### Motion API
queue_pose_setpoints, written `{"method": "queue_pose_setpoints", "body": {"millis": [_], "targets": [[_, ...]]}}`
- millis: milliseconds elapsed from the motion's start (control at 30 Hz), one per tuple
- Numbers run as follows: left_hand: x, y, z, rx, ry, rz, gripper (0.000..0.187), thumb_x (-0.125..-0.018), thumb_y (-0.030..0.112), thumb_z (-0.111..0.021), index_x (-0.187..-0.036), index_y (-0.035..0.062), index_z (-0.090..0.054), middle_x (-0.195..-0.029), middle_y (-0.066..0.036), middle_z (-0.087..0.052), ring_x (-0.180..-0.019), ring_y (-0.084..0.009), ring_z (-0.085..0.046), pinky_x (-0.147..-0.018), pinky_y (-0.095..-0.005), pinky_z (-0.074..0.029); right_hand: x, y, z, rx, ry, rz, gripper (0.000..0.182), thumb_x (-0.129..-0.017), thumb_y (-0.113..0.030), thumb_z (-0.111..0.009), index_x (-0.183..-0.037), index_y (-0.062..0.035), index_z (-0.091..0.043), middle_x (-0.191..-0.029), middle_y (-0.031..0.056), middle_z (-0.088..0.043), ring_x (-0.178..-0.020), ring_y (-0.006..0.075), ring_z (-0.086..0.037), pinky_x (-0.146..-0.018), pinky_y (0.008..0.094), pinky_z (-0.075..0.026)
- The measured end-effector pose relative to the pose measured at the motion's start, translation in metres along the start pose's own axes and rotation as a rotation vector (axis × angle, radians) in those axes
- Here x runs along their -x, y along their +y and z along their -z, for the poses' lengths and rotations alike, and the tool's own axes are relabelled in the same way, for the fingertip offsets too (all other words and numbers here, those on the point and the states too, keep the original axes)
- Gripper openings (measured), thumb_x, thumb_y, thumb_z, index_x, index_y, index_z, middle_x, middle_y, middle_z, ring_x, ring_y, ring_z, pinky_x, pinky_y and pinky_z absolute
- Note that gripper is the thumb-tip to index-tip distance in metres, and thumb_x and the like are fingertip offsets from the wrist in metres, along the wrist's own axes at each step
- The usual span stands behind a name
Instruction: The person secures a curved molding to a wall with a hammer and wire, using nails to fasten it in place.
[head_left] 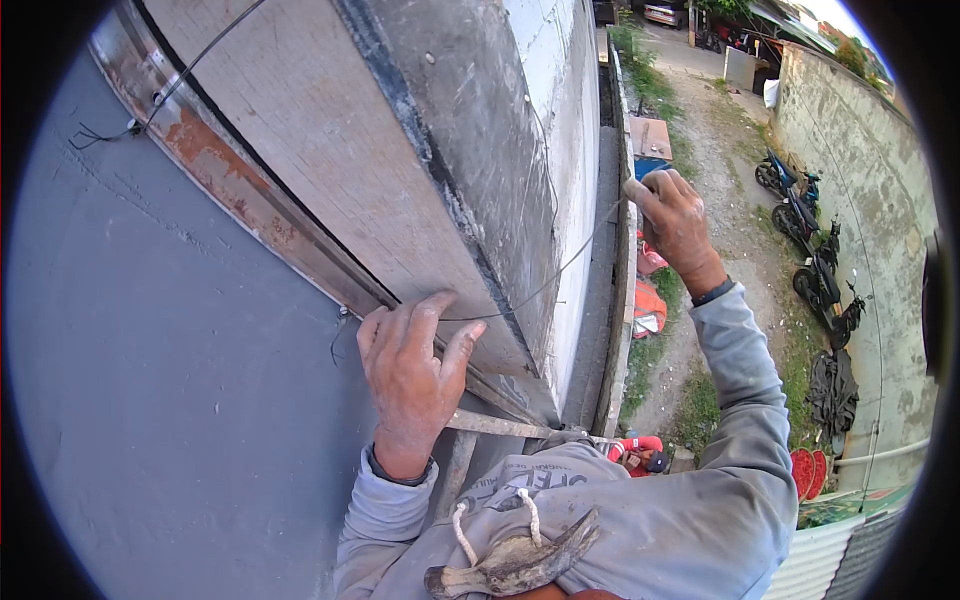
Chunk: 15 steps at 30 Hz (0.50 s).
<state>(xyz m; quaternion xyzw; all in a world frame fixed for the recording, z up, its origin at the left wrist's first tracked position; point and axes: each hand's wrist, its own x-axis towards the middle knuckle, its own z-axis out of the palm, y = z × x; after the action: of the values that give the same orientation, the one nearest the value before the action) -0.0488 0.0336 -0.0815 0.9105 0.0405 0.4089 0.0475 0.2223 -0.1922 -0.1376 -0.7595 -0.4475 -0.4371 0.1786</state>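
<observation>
My left hand (412, 365) rests with fingers apart on the lower end of a wooden board (310, 140) and the rusty metal strip (215, 150) along its edge. Between its thumb and forefinger a thin wire (565, 268) emerges, crosses the board's corner and rises to the right. My right hand (677, 222), held out over the drop beside the wall, pinches the wire's far end. Another wire (205, 52) crosses the upper part of the board and sticks out past the metal strip. Whatever lies under my left fingers is hidden.
Smooth grey plaster (190, 380) covers the left side. A dirt-crusted tool (515, 562) resembling a hammer head lies against my chest. Below are a ladder-like frame (500, 425), a narrow ledge (615, 330), a person in red (640, 455) and parked motorbikes (815, 245) along a wall.
</observation>
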Motion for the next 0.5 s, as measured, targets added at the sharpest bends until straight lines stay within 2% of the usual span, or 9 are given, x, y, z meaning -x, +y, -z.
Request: {"method": "queue_pose_setpoints", "body": {"millis": [33, 67, 133, 233, 367, 433, 467, 500], "targets": [[0.000, -0.006, -0.004, 0.014, -0.112, -0.032, 0.019, -0.083, 0.015, -0.072, -0.099, 0.0058, -0.068, -0.087, -0.010, -0.065, -0.087, -0.0297, -0.058, -0.093, -0.0450, -0.038, -0.005, 0.000, -0.008, 0.006, 0.009, -0.007, 0.035, -0.068, 0.005, -0.065, -0.100, -0.0098, -0.063, -0.087, 0.0066, -0.053, -0.082, 0.0245, -0.057, -0.071, 0.0365, -0.050], [-0.001, -0.009, -0.006, 0.012, -0.108, -0.048, 0.019, -0.083, 0.015, -0.072, -0.099, 0.0058, -0.068, -0.087, -0.010, -0.065, -0.087, -0.0297, -0.058, -0.093, -0.0450, -0.038, -0.013, -0.001, -0.016, -0.016, 0.119, -0.036, 0.033, -0.070, 0.004, -0.065, -0.100, -0.0094, -0.063, -0.087, 0.0070, -0.054, -0.081, 0.0245, -0.058, -0.069, 0.0363, -0.050], [0.000, -0.014, -0.008, 0.105, -0.112, -0.109, 0.011, -0.083, 0.011, -0.070, -0.091, 0.0048, -0.067, -0.083, -0.009, -0.064, -0.079, -0.0309, -0.057, -0.085, -0.0450, -0.041, -0.029, 0.000, -0.035, -0.047, 0.310, -0.102, 0.027, -0.077, 0.000, -0.066, -0.102, -0.0092, -0.065, -0.086, 0.0075, -0.056, -0.079, 0.0247, -0.060, -0.067, 0.0358, -0.051], [-0.008, -0.008, -0.010, 0.245, -0.139, -0.037, 0.006, -0.082, 0.008, -0.069, -0.085, 0.0041, -0.066, -0.079, -0.009, -0.063, -0.075, -0.0304, -0.056, -0.079, -0.0443, -0.043, -0.053, -0.014, -0.068, -0.150, 0.398, -0.161, 0.025, -0.079, -0.002, -0.068, -0.103, -0.0106, -0.067, -0.089, 0.0073, -0.058, -0.082, 0.0255, -0.060, -0.069, 0.0360, -0.052], [-0.012, -0.004, -0.016, 0.255, -0.099, -0.061, 0.009, -0.081, 0.007, -0.071, -0.081, 0.0042, -0.063, -0.076, -0.009, -0.061, -0.073, -0.0286, -0.055, -0.073, -0.0424, -0.042, -0.064, -0.023, -0.128, -0.254, 0.459, -0.281, 0.024, -0.083, -0.008, -0.070, -0.106, -0.0116, -0.070, -0.095, 0.0079, -0.062, -0.087, 0.0265, -0.062, -0.074, 0.0367, -0.053], [-0.014, -0.003, -0.016, 0.226, -0.125, -0.089, 0.013, -0.078, 0.008, -0.074, -0.079, 0.0041, -0.061, -0.073, -0.008, -0.059, -0.070, -0.0269, -0.054, -0.069, -0.0401, -0.042, -0.070, -0.031, -0.145, -0.430, 0.503, -0.428, 0.025, -0.084, -0.008, -0.070, -0.108, -0.0113, -0.071, -0.099, 0.0106, -0.065, -0.091, 0.0281, -0.064, -0.078, 0.0367, -0.053], [-0.016, -0.004, -0.017, 0.221, -0.126, -0.092, 0.013, -0.078, 0.008, -0.074, -0.079, 0.0041, -0.061, -0.073, -0.008, -0.059, -0.070, -0.0269, -0.054, -0.069, -0.0401, -0.042, -0.072, -0.037, -0.147, -0.526, 0.477, -0.507, 0.023, -0.086, -0.009, -0.068, -0.108, -0.0082, -0.071, -0.099, 0.0137, -0.067, -0.091, 0.0299, -0.065, -0.080, 0.0371, -0.052], [-0.016, -0.004, -0.019, 0.200, -0.135, -0.123, 0.015, -0.077, 0.009, -0.075, -0.078, 0.0043, -0.061, -0.072, -0.007, -0.058, -0.069, -0.0261, -0.053, -0.068, -0.0392, -0.041, -0.072, -0.043, -0.148, -0.529, 0.478, -0.508, 0.023, -0.086, -0.009, -0.068, -0.108, -0.0082, -0.071, -0.099, 0.0137, -0.067, -0.091, 0.0299, -0.065, -0.080, 0.0371, -0.052]]}}
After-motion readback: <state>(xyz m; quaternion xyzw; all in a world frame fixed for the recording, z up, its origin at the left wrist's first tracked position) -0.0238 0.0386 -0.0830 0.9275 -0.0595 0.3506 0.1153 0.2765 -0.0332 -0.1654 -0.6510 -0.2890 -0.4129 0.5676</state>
